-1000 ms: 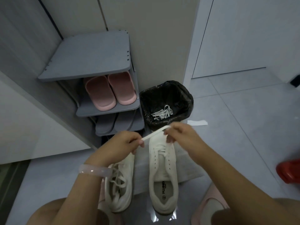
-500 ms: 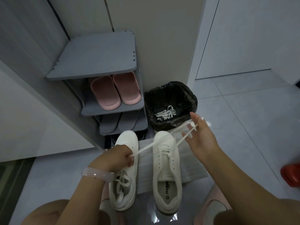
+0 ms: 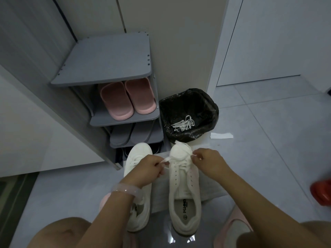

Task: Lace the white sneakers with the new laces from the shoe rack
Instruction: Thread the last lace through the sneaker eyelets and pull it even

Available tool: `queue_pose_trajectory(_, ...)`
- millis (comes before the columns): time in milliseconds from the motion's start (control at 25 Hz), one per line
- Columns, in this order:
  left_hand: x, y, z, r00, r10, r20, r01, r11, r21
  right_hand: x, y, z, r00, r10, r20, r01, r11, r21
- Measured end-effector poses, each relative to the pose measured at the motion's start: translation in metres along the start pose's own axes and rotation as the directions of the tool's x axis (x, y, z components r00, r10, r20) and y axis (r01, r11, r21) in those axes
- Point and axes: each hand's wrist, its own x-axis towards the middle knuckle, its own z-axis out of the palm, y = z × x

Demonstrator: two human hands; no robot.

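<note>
Two white sneakers stand side by side on the floor, toes toward the grey shoe rack (image 3: pixel 107 56). The left sneaker (image 3: pixel 138 208) shows laces across its eyelets. The right sneaker (image 3: pixel 184 192) is laced only near the toe, with its rear eyelets bare. A flat white lace (image 3: pixel 167 159) crosses the right sneaker's front. My left hand (image 3: pixel 146 169) pinches one end of it at the shoe's left side. My right hand (image 3: pixel 208 161) pinches the other end at the right side, close over the toe.
A black-lined bin (image 3: pixel 189 113) holding old white laces (image 3: pixel 182 125) stands right of the rack. Pink slippers (image 3: pixel 127 97) and grey slippers (image 3: pixel 132 135) sit on the rack's shelves. A white paper scrap (image 3: pixel 221 135) lies on the tiles. A red object (image 3: pixel 322 192) sits at the right edge.
Both hands have come back in toward the right sneaker's toe after pulling the lace ends wide apart; the lace now lies short and close over the shoe.
</note>
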Motion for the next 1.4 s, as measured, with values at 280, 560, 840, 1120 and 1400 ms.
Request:
queue_pose_trajectory(280, 0.005, 0.006, 0.026, 0.995, 0.092, -0.029, -0.087, 0.986, 0.139, -0.011, -0.008, 0.009, 0.962, -0.262, 0.074, 0.270, 0.954, -0.132)
queue_pose_trajectory(560, 0.010, 0.000, 0.030, 0.954, 0.234, -0.186, -0.137, 0.896, 0.422, -0.009, 0.002, 0.022, 0.942, -0.278, 0.190, 0.308, 0.939, -0.154)
queue_pose_trajectory(840, 0.012, -0.004, 0.035, 0.934, 0.266, -0.240, -0.154, 0.904, 0.400, -0.011, -0.001, 0.021, 0.930, -0.281, 0.236, 0.310, 0.946, -0.096)
queue_pose_trajectory(1120, 0.018, -0.010, 0.039, 0.926, 0.265, -0.271, -0.158, 0.920, 0.359, -0.013, 0.001, 0.021, 0.925, -0.288, 0.247, 0.312, 0.948, -0.065)
queue_pose_trajectory(1400, 0.017, -0.008, 0.042, 0.967, 0.230, -0.105, -0.178, 0.913, 0.367, -0.011, 0.001, 0.027, 0.948, -0.232, 0.218, 0.230, 0.973, 0.037)
